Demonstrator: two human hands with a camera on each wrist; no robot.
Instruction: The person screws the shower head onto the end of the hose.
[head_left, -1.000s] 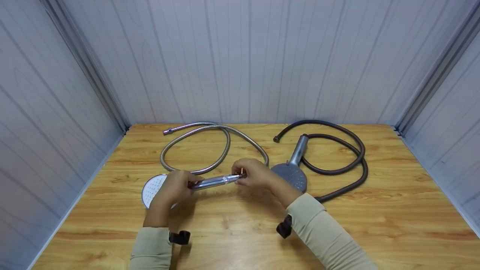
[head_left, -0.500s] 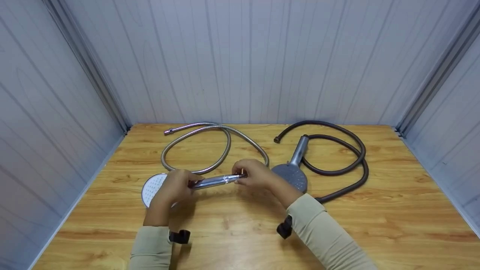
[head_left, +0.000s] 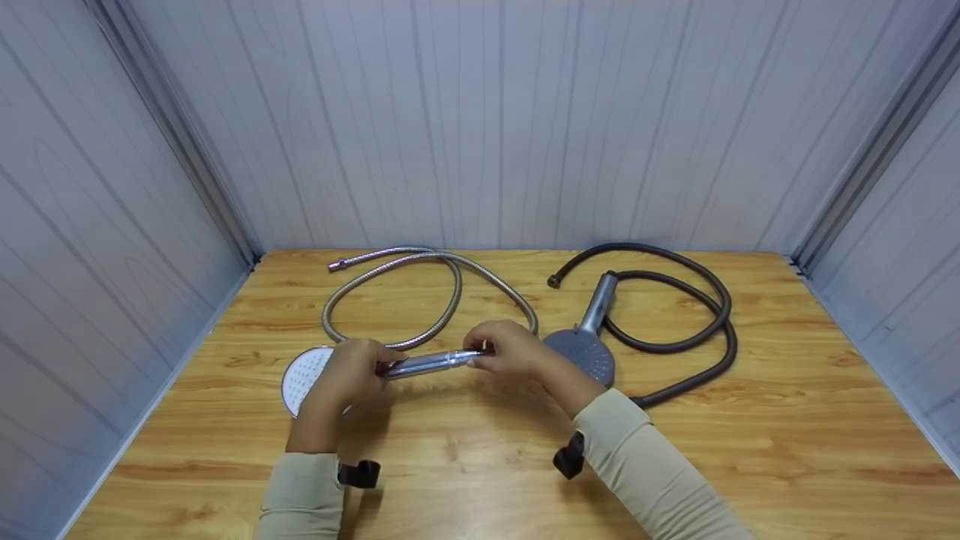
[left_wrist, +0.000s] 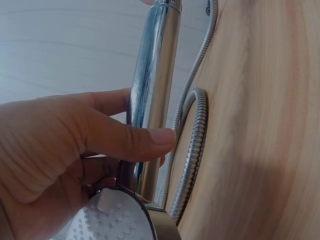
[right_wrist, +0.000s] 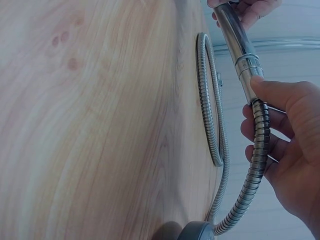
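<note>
- Hardly anything has moved since the earlier head frames: the left hand (head_left: 352,371), right hand (head_left: 506,349) and silver shower head (head_left: 424,364) keep practically the same places.
- Head view: the silver shower head is held with its handle raised over the wooden table (head_left: 465,465), white spray face toward the left hand's side. Beyond it lies the loop of the silver hose (head_left: 459,283), free end pointing left. To its right lie the grey shower head (head_left: 577,354) and, farther out, the dark hose (head_left: 727,300). Pale panels (head_left: 495,127) stand behind it.
- Left wrist view: the left thumb and fingers are curled round the silver shower head's handle, just beside its spray face. The silver hose runs past the handle.
- Right wrist view: the right thumb and fingers pinch the silver hose at the tapered chrome end meeting the silver shower head's handle. The hose bends down from there. I cannot tell how tight that joint is.
</note>
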